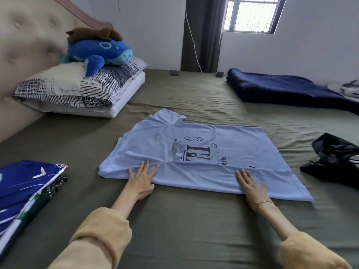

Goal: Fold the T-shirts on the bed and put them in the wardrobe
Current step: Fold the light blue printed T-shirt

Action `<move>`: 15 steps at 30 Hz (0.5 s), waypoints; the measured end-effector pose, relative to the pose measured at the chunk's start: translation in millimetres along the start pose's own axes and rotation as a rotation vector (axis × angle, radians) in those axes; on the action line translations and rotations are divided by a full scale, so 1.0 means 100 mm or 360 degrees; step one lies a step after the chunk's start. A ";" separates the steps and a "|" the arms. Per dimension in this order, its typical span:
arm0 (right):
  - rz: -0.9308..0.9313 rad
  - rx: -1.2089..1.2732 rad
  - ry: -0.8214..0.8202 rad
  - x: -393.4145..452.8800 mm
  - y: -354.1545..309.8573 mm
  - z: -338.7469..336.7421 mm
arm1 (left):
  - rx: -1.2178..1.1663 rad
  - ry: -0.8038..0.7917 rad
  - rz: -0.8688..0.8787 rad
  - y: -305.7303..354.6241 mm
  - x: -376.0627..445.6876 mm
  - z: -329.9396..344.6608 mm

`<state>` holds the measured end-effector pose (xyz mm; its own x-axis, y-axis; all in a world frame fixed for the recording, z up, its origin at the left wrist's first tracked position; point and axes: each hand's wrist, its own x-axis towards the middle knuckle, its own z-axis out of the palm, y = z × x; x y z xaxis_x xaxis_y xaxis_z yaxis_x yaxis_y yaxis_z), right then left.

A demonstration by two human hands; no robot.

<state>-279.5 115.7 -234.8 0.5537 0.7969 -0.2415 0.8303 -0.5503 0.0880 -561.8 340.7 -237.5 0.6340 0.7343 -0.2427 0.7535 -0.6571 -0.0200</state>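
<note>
Both hands lie flat, palms down, on the near folded edge of a pale blue T-shirt (204, 158). On the left hand (142, 181) the fingers are straight and spread, with the tips on the cloth and the heel of the palm on the olive-green bedsheet (174, 226). Fingers on the right hand (252, 189) are straight and closer together, pressing the fold near the shirt's right end. Neither hand grips anything. A thin bracelet (264, 202) circles the right wrist, and both arms wear fuzzy tan sleeves (101, 239).

Spread out just beyond the fingertips, the shirt is light blue, smooth and thin, with a dark printed design on the chest: blocky letters and small drawn icons, among them a magnifying glass and a ringed planet. Its near side has been folded over toward the middle, making a long straight band under the hands. One short sleeve sticks out on the far side beyond the left hand.

Its long axis runs left to right across the bed, roughly parallel to the line between the two hands. The neck opening sits toward the left hand and the hem toward the right.

Left of the left hand lies a stack of folded clothes (29, 191), a blue one on top. Right of the right hand is a crumpled black garment (336, 158). Farther off are a dark blue blanket (287, 90), a patterned pillow (73, 86) and a blue plush whale (99, 52).
</note>
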 end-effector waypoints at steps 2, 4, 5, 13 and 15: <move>0.0056 0.0018 -0.0031 -0.03 0.06 0.01 | 0.0103 0.0026 -0.0039 0.02 0.02 -0.01; 0.0108 0.0041 -0.0068 -0.04 0.10 0.00 | 0.0188 0.0109 -0.0080 0.04 0.05 -0.02; 0.0141 0.0049 -0.0094 -0.05 0.12 0.00 | 0.0205 0.0138 -0.0098 0.05 0.05 -0.01; 0.0179 0.0132 -0.0216 -0.18 0.17 -0.05 | 0.0102 -0.0040 -0.0144 0.00 -0.02 0.00; 0.0166 0.0159 -0.0245 -0.26 0.17 -0.07 | 0.0113 -0.0087 -0.0151 0.00 -0.14 -0.01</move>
<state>-278.8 87.4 -220.1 0.6138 0.6911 -0.3815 0.7544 -0.6559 0.0256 -570.0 330.4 -232.8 0.5485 0.7847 -0.2887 0.7943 -0.5969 -0.1134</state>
